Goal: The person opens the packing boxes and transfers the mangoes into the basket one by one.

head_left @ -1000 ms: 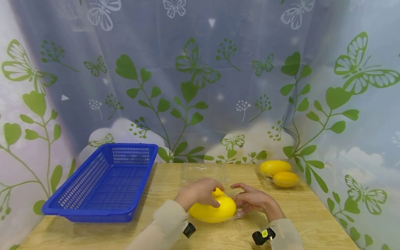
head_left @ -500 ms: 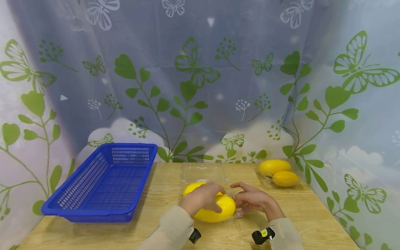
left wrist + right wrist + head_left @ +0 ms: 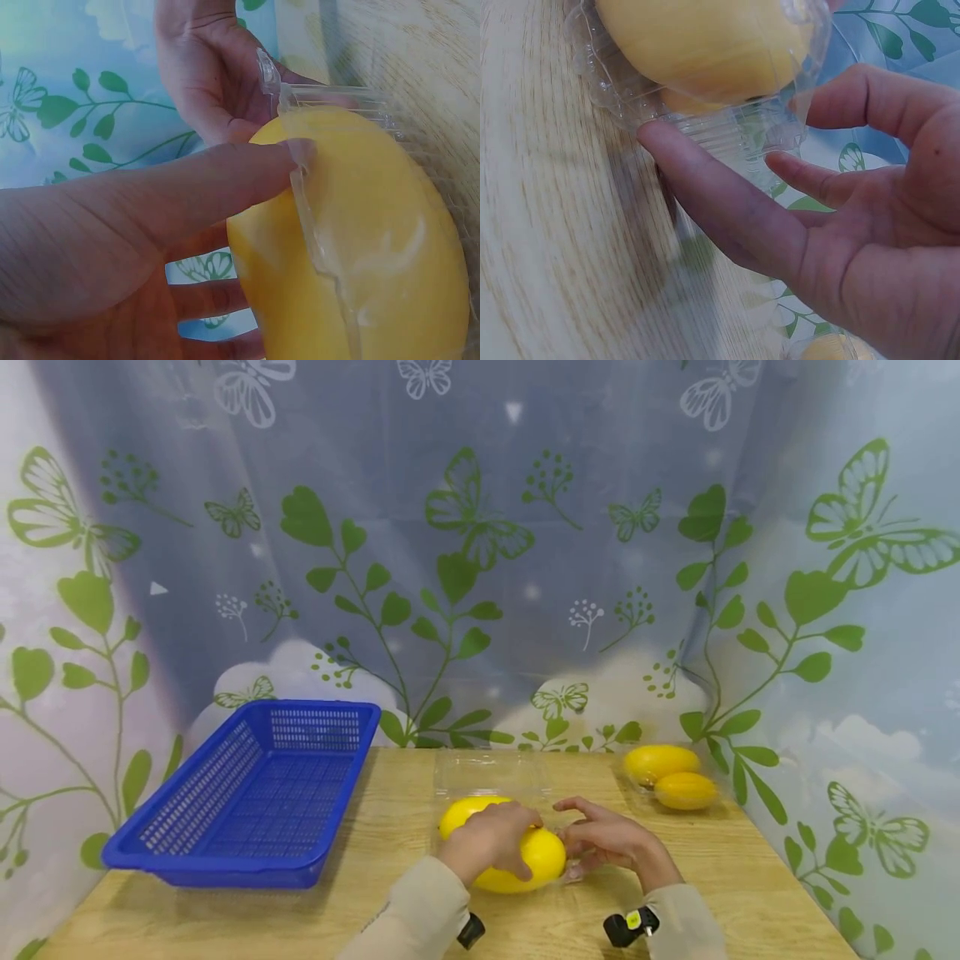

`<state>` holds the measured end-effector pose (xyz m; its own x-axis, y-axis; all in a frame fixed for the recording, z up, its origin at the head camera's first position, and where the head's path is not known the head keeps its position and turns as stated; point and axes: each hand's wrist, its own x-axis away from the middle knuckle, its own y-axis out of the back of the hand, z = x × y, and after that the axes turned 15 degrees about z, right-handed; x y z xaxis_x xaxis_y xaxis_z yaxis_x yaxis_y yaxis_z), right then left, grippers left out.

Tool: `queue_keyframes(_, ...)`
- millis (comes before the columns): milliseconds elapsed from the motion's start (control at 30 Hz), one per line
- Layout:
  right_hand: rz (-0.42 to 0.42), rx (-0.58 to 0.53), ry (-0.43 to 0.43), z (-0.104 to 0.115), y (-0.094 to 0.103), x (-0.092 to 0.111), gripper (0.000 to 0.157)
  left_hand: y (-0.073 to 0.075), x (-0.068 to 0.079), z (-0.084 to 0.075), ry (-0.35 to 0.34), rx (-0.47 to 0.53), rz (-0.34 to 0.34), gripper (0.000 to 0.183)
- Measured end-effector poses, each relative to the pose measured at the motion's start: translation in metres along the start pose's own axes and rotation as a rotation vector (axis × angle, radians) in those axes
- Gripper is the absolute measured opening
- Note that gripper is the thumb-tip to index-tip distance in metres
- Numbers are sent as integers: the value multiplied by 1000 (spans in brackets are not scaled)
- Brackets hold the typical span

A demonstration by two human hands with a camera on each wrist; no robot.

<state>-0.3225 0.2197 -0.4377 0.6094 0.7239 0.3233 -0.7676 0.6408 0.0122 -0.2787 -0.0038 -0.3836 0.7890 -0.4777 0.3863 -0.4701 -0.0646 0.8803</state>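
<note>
Left hand grips the near yellow fruit from its left; fruit lies in a clear clamshell on the worktop, long axis left-right; right hand holds the clamshell's right end.

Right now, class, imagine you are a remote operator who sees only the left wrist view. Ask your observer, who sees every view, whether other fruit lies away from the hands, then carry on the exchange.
Observer: Yes, two yellow fruits lie toward the far right of the table.
Operator: And what stands to the left of the left hand?
Observer: A blue basket, as the head view shows.
</note>
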Motion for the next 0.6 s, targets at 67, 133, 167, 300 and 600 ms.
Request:
queue_keyframes(67,0,0,5,0,0,-1,72,0,0,1,0,-1,-3,65)
queue_keyframes(133,-3,2,7,0,-1,-1,73,-1,0,1,-6,-2,-5,65)
queue_keyframes(167,-5,2,6,0,-2,-1,74,-2,1,2,-11,2,-8,64)
queue_keyframes(300,-14,-2,-2,-1,-3,-1,75,-4,1,3,-34,16,-23,62)
queue_keyframes(600,-31,19,-7,2,-3,0,74,-2,4,4,-45,17,-61,60)
